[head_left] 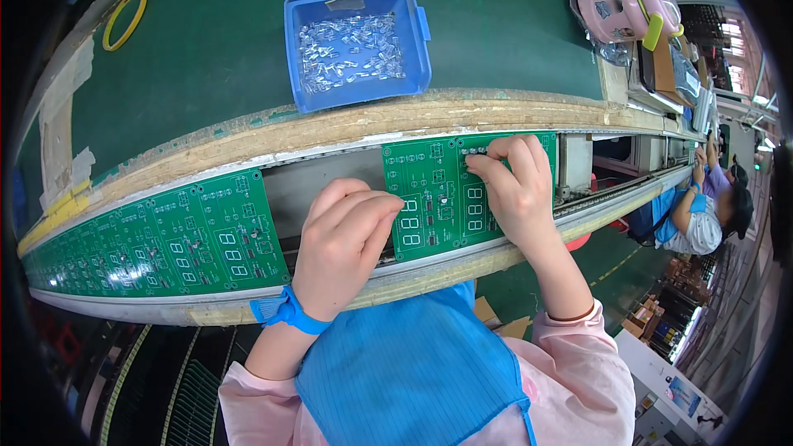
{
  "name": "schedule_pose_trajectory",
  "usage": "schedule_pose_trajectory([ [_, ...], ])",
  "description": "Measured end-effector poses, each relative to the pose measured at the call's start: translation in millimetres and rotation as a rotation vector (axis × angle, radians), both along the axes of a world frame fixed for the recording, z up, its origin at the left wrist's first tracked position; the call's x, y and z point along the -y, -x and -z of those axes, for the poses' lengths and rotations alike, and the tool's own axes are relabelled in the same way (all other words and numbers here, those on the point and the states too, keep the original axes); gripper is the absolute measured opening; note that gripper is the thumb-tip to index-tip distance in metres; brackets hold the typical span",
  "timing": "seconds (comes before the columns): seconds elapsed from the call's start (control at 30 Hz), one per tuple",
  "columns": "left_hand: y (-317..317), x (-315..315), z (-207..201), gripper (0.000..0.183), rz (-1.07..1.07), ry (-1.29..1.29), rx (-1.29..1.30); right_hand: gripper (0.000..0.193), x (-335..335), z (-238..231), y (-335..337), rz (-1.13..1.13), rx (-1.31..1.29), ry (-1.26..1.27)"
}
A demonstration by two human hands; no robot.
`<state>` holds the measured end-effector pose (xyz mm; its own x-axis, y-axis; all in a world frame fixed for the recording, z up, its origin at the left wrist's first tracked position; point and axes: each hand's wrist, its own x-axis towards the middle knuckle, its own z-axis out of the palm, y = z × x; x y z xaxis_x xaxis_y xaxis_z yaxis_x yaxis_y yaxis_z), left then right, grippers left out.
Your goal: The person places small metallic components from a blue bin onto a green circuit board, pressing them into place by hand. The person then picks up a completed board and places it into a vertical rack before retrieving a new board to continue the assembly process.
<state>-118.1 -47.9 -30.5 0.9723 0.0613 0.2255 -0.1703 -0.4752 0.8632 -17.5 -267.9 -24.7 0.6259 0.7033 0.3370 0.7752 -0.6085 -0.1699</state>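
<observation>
A green circuit board (434,190) with white display parts lies on the conveyor rails in front of me. My left hand (343,244), with a blue strap on its wrist, rests curled at the board's left edge, fingertips touching it. My right hand (514,190) reaches over the board's upper right part, its fingertips pinched on a small component at the top edge. Whether the left hand holds anything I cannot see. Another green circuit board (206,235) lies to the left on the same rails.
A blue bin (357,45) of small clear parts sits on the green bench beyond the rails. A yellow ring (124,21) lies far left. A pink object (628,7) stands at the far right. Another person (702,215) works further down the line.
</observation>
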Motion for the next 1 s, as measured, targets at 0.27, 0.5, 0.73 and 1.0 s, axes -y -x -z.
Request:
schedule_pose_trajectory([
  [0.27,0,2,-1,0.014,-0.001,0.011,-0.012,0.021,-8,-12,2,-0.018,0.042,0.111],
  [0.5,-2,0,-4,0.012,-0.024,0.072,-0.016,0.025,-10,-16,7,0.001,-0.080,0.106],
  [0.73,5,0,1,0.015,-0.060,0.444,-0.191,0.027,-11,-34,5,0.107,-0.291,0.021],
  [1.0,-3,7,-4,0.015,-0.127,0.432,-0.204,0.009,-87,-58,-63,-0.223,0.131,-0.241],
])
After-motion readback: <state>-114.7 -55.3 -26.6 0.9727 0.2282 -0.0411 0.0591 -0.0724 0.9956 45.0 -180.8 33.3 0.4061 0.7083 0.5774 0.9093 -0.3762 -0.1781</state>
